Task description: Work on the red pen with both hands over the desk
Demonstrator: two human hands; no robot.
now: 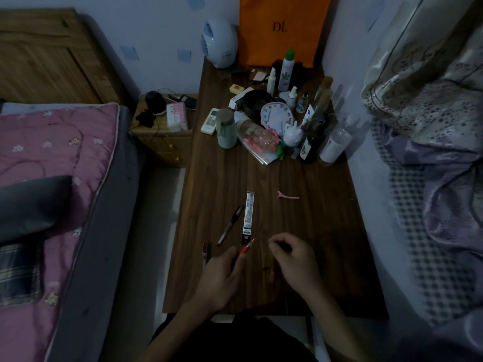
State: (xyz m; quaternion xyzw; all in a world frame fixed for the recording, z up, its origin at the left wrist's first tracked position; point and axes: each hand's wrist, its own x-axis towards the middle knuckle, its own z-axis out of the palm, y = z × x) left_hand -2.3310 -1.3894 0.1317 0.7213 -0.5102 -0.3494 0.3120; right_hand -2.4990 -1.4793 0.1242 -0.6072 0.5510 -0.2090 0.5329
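The left hand [222, 275] is above the near edge of the brown table [313, 231]. Its fingers are curled round a thin red pen refill [245, 249]. The refill is long and slim. Its thin tip points up and to the right, away from the near edge and toward a flat black and white packet [248, 218]. The tip almost reaches the near end of that packet.

Just left of this hand, a small dark red stick [206, 253] lies by the left edge of the table. A dark pen [230, 226] lies a bit farther in, slanted, with its tip toward the near edge. The packet lies beside the pen, with its long side running from the near edge toward the far edge.

The right hand [292, 259] is near the refill but not touching it. Its fingers are curled in, with the fingertips pinched together. It is too dark to tell what it holds, if anything.

A pink hair clip [287, 195] lies alone past the right hand, in the middle of the table.

At the far end stand many bottles. A clear bottle [257, 134] with pink on it lies on its side. A tall white bottle with a green cap [287, 70] stands upright. An orange bag [282, 27] leans on the wall at the far edge.
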